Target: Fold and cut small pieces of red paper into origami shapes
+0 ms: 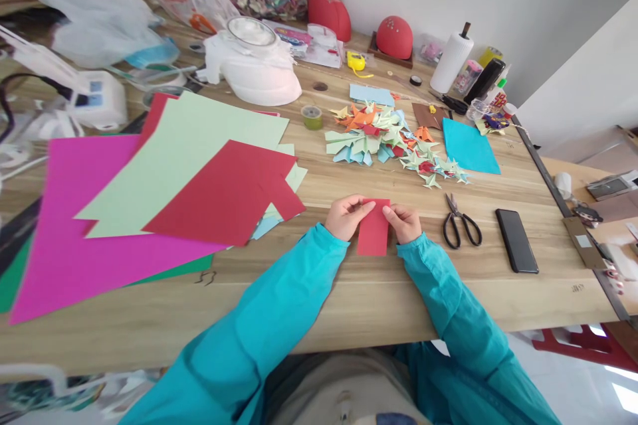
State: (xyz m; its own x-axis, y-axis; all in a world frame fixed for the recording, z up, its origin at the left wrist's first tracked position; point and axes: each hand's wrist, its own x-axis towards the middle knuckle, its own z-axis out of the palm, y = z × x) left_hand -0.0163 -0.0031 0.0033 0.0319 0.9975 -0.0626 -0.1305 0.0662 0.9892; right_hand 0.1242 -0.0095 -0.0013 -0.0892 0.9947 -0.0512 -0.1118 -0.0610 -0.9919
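Between my two hands is a small red paper rectangle (373, 236), its long side pointing toward me. My left hand (347, 216) pinches its upper left edge, thumb on top. At the upper right edge, my right hand (403, 220) grips it the same way; the fingers underneath are partly hidden. Beyond the hands lies a pile of folded paper pieces (371, 139) in green, orange, red and blue. Black-handled scissors (456, 222) lie with blades slightly apart to the right of my right hand.
Large coloured sheets, with a red sheet (219, 196) on top, spread over the left. A black phone (517, 241) lies at the right, near a blue paper square (470, 146). Behind stand a green tape roll (312, 118), a yellow tape measure (355, 61) and a white paper roll (451, 63).
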